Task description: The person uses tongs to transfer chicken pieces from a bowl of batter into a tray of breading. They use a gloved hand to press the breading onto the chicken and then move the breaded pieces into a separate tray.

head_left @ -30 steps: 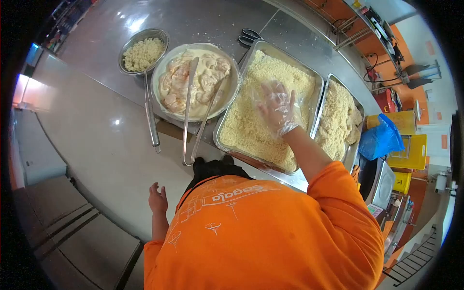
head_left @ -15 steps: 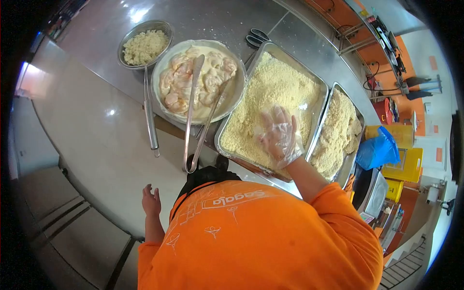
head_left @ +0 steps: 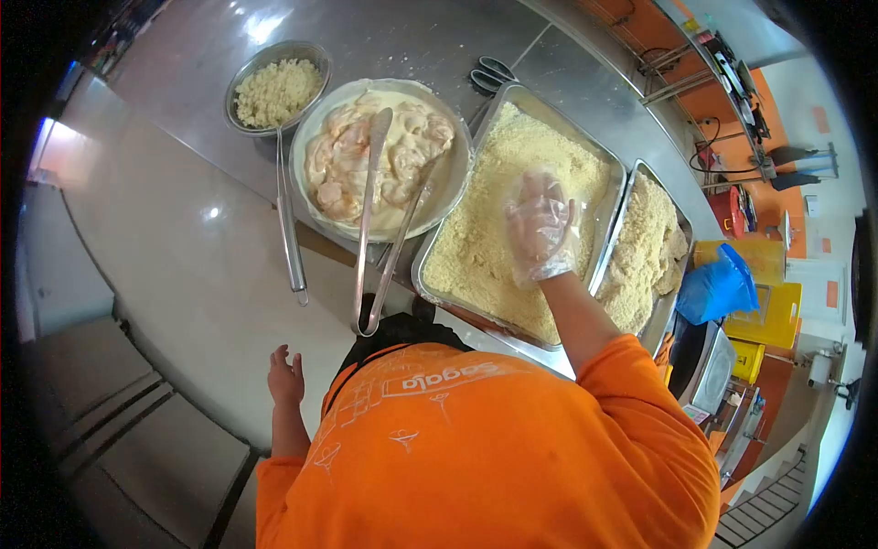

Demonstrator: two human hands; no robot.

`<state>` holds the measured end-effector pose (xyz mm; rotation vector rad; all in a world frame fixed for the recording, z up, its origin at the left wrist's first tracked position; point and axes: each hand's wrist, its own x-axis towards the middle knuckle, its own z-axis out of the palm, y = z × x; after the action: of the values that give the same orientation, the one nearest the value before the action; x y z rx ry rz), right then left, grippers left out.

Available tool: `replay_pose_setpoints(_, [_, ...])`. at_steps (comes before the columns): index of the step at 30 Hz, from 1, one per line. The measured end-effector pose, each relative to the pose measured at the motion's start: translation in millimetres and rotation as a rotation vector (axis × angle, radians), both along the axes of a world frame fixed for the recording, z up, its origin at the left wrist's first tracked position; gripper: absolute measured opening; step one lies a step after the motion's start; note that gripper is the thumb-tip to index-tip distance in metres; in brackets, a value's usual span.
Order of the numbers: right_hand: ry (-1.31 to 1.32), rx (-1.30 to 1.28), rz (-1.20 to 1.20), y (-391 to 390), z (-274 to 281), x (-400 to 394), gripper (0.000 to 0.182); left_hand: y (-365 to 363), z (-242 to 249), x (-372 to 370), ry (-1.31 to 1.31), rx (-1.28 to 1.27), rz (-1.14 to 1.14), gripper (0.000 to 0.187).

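My right hand, in a clear plastic glove, lies palm down on pale yellow breading flour, its fingers stretched toward the far side. The flour fills a large steel tray. To the left stands a round bowl holding raw chicken pieces in a creamy batter. A pair of metal tongs rests across that bowl, handle end toward my body. My bare left hand hangs at my side over the floor, fingers apart and holding nothing.
A long-handled strainer holds pale crumbly lumps left of the bowl. Black-handled scissors lie behind the tray. On the right, a second tray carries a heap of breaded pieces. Beyond it are a blue bag and yellow containers.
My right hand has slid slightly right and away from my body over the flour, its fingers now closer together. My left hand stays by my side.
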<state>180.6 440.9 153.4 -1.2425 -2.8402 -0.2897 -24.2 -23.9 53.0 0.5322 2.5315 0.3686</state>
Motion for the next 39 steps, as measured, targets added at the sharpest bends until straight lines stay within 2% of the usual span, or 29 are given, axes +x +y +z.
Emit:
replay_pose_setpoints(3, [0.006, -0.206, -0.091, -11.0, 34.9, -14.1, 0.061, -7.2, -1.4, 1.8, 0.012, 0.007, 0.039, 0.037])
replay_pose_setpoints(6, [0.023, -0.217, -0.018, -4.1, 31.9, -10.7, 0.067, -1.7, -7.0, 2.1, 0.041, -0.031, 0.049, 0.037])
replay_pose_setpoints(9, [-0.051, -0.124, -0.028, -7.1, 34.3, -16.9, 0.071, 9.3, -12.8, 1.9, 0.040, 0.047, -0.003, 0.036])
replay_pose_setpoints(12, [-0.268, -0.198, 0.026, -16.5, 68.1, -36.5, 0.071, 16.4, -13.5, -1.3, 0.046, 0.136, -0.007, 0.036])
replay_pose_setpoints(15, [-0.089, -0.116, 0.433, -25.8, 47.7, -40.2, 0.074, 14.7, -13.9, 1.0, 0.057, 0.191, 0.026, 0.036])
replay_pose_setpoints(16, [-0.165, -0.190, 0.430, -24.8, 42.0, -41.8, 0.075, 9.1, -18.8, 4.7, 0.053, 0.207, 0.056, 0.036])
replay_pose_setpoints(19, [-0.056, -0.245, 0.389, -28.0, 40.6, -42.3, 0.076, -1.3, -11.1, 11.6, -0.004, 0.039, 0.078, 0.036])
replay_pose_setpoints(22, [-0.113, -0.237, 0.273, -31.8, 45.9, -43.1, 0.075, -21.3, -24.0, 18.5, 0.005, -0.023, 0.110, 0.038])
replay_pose_setpoints(25, [-0.035, -0.204, 0.297, -28.9, 43.2, -37.8, 0.076, -23.3, -24.3, 19.3, -0.032, -0.083, 0.122, 0.038])
replay_pose_setpoints(28, [-0.003, -0.247, -0.085, -29.4, 61.9, -38.3, 0.077, -15.4, -19.0, 8.4, -0.014, 0.018, 0.152, 0.039])
replay_pose_setpoints(31, [0.050, -0.171, -0.250, -16.3, 42.7, -12.7, 0.077, -12.7, -19.0, 2.4, 0.007, 0.104, 0.150, 0.039])
replay_pose_setpoints(32, [-0.156, -0.298, -0.279, -15.1, 46.5, -13.9, 0.076, -13.3, -22.0, 1.5, 0.016, 0.124, 0.134, 0.039])
replay_pose_setpoints(35, [-0.058, -0.241, -0.248, -15.3, 33.5, -9.4, 0.075, -1.1, -12.7, -1.5, 0.029, 0.016, 0.013, 0.038])
replay_pose_setpoints(36, [-0.043, -0.222, -0.248, -17.1, 31.1, -6.4, 0.074, 3.2, -15.0, -4.4, 0.096, 0.027, -0.024, 0.038])
replay_pose_setpoints(38, [-0.011, -0.172, -0.238, -15.1, 31.8, -1.4, 0.074, 4.1, -13.2, -7.4, 0.067, 0.089, 0.016, 0.037])
replay_pose_setpoints(39, [-0.193, -0.215, -0.237, -5.1, 42.0, -1.2, 0.071, 10.9, -7.3, -9.1, 0.052, 0.126, 0.044, 0.036])
